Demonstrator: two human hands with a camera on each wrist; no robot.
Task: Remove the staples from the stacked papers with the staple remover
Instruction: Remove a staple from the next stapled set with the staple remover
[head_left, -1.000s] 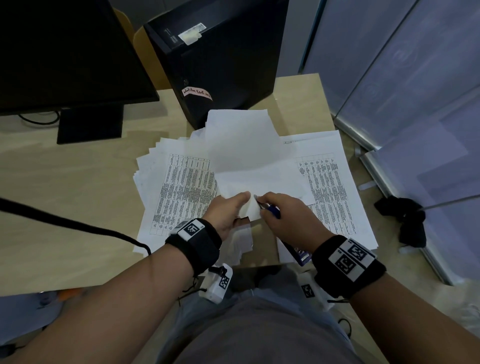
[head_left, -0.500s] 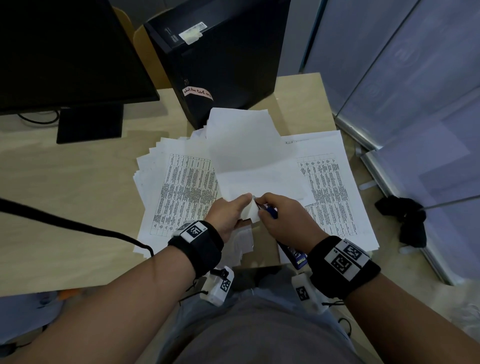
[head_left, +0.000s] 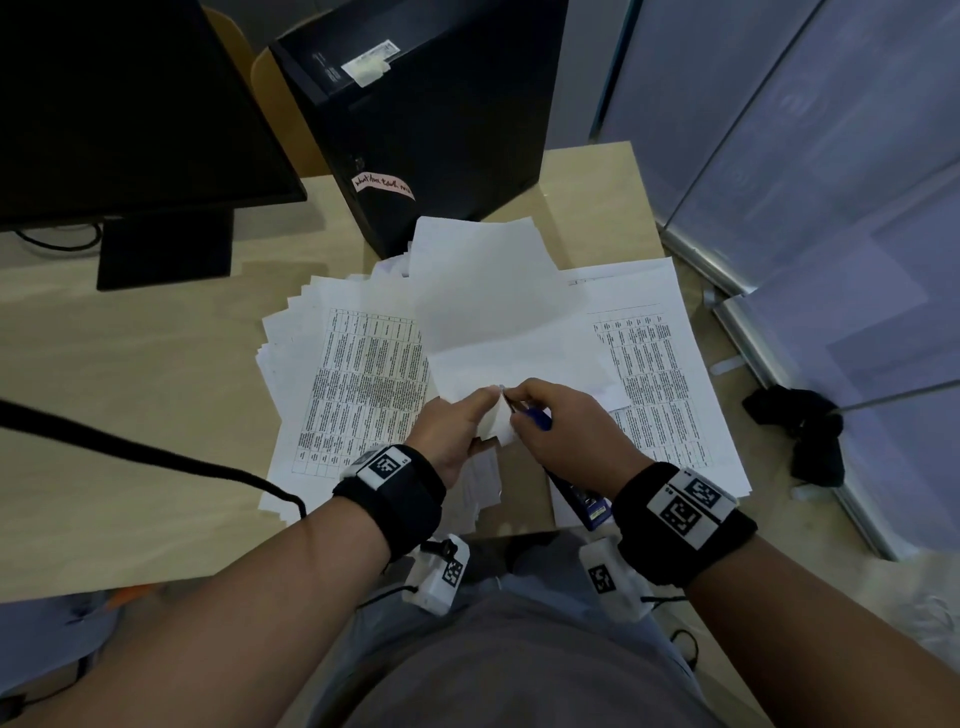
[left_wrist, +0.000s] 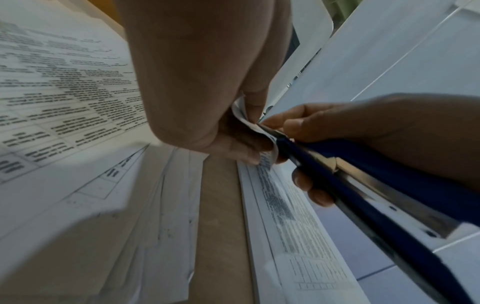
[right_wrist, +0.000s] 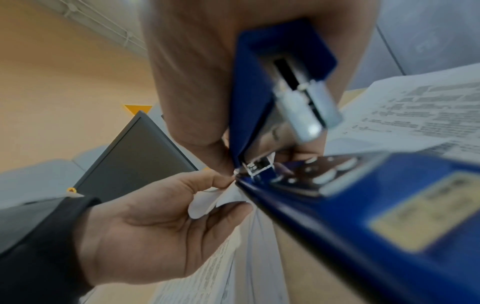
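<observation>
From where I sit the desk (head_left: 130, 395) carries the biggest things first: a dark monitor (head_left: 130, 104) at the far left and a black computer tower (head_left: 415, 119) behind the papers; in front of them lie two spreads of printed sheets, a fanned pile on the left (head_left: 358, 384) and a flatter pile on the right (head_left: 660, 395); whether those piles are already freed of staples I cannot tell, since no staple shows on them at this size, so I can only guess that one of them is finished work.

Between the piles I see the stapled set in hand (head_left: 483, 301), its blank sheets lifted off the desk and folded back away from me; its near corner (right_wrist: 221, 197) is pinched between the thumb and curled fingers of my left hand (head_left: 457, 431), which holds it taut.

My right hand (head_left: 566, 431) is wrapped round the blue staple remover (left_wrist: 363, 181), fingers clamped on its body; the tool's metal tip meets the paper corner right at the left fingertips (left_wrist: 255, 115).

The staple itself is too small to make out; I judge this set is mid-extraction, the staple not yet clearly out.
</observation>
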